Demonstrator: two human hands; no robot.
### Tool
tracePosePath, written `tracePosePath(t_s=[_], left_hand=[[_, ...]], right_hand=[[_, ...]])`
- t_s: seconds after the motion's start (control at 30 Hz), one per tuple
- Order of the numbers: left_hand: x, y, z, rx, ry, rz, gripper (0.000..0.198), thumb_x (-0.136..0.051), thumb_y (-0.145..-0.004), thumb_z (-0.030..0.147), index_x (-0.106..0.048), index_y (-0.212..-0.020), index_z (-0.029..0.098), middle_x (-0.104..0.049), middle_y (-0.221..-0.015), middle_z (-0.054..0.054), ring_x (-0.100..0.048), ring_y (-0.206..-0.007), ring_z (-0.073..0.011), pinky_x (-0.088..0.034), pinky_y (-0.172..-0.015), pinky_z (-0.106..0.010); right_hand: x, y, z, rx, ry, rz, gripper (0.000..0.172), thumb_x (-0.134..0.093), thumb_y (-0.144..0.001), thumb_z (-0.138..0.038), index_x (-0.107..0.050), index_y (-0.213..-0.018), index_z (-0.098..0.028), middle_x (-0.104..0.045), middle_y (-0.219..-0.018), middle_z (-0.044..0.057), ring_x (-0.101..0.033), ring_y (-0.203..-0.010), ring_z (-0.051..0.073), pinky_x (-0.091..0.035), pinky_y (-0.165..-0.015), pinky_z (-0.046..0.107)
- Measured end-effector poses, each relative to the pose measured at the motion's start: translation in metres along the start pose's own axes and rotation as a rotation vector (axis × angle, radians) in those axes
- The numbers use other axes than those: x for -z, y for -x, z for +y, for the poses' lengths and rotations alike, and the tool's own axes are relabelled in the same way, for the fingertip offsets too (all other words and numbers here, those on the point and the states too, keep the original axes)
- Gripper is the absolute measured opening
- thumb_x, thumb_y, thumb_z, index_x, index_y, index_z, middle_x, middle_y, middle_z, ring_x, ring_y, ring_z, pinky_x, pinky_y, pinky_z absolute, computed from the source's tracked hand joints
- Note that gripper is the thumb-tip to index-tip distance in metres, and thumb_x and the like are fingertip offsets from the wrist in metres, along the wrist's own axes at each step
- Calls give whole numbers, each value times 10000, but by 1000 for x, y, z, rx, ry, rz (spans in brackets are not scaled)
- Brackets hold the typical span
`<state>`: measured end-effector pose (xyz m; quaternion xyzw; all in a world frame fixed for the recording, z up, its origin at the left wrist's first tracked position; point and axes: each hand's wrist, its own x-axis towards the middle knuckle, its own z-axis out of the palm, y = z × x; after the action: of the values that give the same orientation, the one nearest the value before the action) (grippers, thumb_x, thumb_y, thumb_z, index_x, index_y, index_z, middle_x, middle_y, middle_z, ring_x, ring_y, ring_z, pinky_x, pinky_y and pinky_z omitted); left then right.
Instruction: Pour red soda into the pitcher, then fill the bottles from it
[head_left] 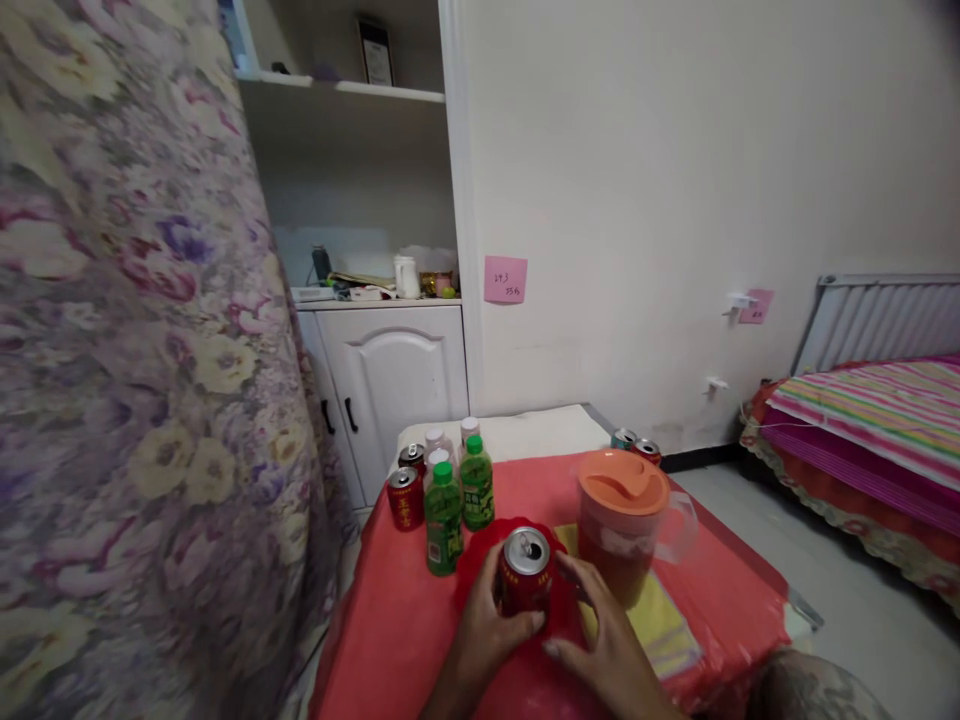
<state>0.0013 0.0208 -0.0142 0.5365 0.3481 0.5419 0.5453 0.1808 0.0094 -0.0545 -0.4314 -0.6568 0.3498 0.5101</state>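
Note:
A red drink can (526,575) stands upright over a red scalloped tray (474,562), its silver top showing a dark mouth hole. My left hand (487,622) wraps round the can's left side, thumb across the front. To the right of the can is my right hand (604,635), thumb and fingers apart in a curve; whether its fingertips touch the can I cannot tell. Just beyond that hand, a clear pitcher (616,550) with an orange lid (624,482) holds dark liquid and rests on a yellow cloth (669,622).
Two green-capped bottles (444,535) stand left of the tray, beside another red can (406,503), a dark can and white-capped bottles. More cans (645,452) sit behind the pitcher. A red cloth (390,620) covers the table. A floral curtain (150,380) hangs at left.

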Motion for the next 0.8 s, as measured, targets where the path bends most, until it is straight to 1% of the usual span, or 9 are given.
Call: tracePosePath(t_s=[0.1,0.2,0.27,0.37,0.5,0.6,0.7,0.77,0.8], left_hand=[[3,-1,-6,-9,49,-36,827,-879,-519,299,-519,-1258,206,-652,-1289,-136,-571,-1249,-368,-461,-1048,-465],[6,-4,-13,-22,77,-50,869,-887,-496,274,-506,-1275,212,-626,-1327,-146,-545,-1280,-381,-431,-1080,-487],[7,-5,-16,-27,80,-39,898,-900,-465,259,-509,-1273,210,-596,-1366,-154,-507,-1319,-397,-392,-1115,-499],[8,-4,-17,-11,78,-64,929,-919,-455,283,-516,-1287,195,-572,-1398,-163,-467,-1354,-407,-340,-1153,-504],[6,-2,-13,33,98,-139,967,-938,-469,387,-526,-1324,199,-609,-1364,-148,-485,-1337,-401,-344,-1152,-509],[6,-2,-7,59,74,-190,989,-946,-443,455,-560,-1314,189,-609,-1367,-158,-473,-1343,-420,-334,-1158,-524],[11,-3,-3,100,59,-248,1000,-933,-435,529,-586,-1311,194,-599,-1384,-163,-458,-1357,-426,-322,-1167,-526],[17,-6,-3,115,59,-255,946,-908,-471,568,-601,-1298,226,-610,-1377,-158,-480,-1348,-409,-333,-1163,-518],[21,-7,-4,112,61,-241,909,-889,-501,586,-604,-1292,239,-618,-1368,-161,-498,-1336,-401,-348,-1152,-515]], right_hand=[[-13,-9,-2,4,1,2,774,-791,-643,-292,-530,-1368,-220,-546,-1431,146,-471,-1352,365,-365,-1138,503],[-20,-14,-6,45,-25,-10,698,-755,-664,-257,-551,-1329,-201,-582,-1386,148,-511,-1316,352,-394,-1118,481],[-21,-16,-9,81,-62,-33,668,-756,-677,-271,-560,-1312,-208,-610,-1348,134,-544,-1279,341,-420,-1098,458],[-23,-15,-12,78,-114,-42,712,-781,-679,-326,-541,-1341,-222,-617,-1348,122,-557,-1264,343,-430,-1088,456],[-23,-11,-15,30,-167,-43,797,-792,-677,-397,-500,-1398,-219,-602,-1384,124,-541,-1287,353,-423,-1093,461],[-19,-6,-23,-1,-199,-40,822,-817,-644,-369,-507,-1388,-207,-590,-1404,124,-516,-1317,349,-393,-1118,454],[-10,1,-28,-40,-245,-42,876,-843,-585,-313,-505,-1384,-184,-589,-1407,134,-511,-1322,349,-374,-1130,458],[1,8,-27,-72,-249,-39,951,-864,-536,-307,-494,-1401,-172,-569,-1429,144,-484,-1345,366,-351,-1144,478],[8,13,-25,-95,-234,-41,991,-879,-509,-308,-491,-1410,-169,-554,-1445,150,-464,-1360,376,-336,-1152,488]])
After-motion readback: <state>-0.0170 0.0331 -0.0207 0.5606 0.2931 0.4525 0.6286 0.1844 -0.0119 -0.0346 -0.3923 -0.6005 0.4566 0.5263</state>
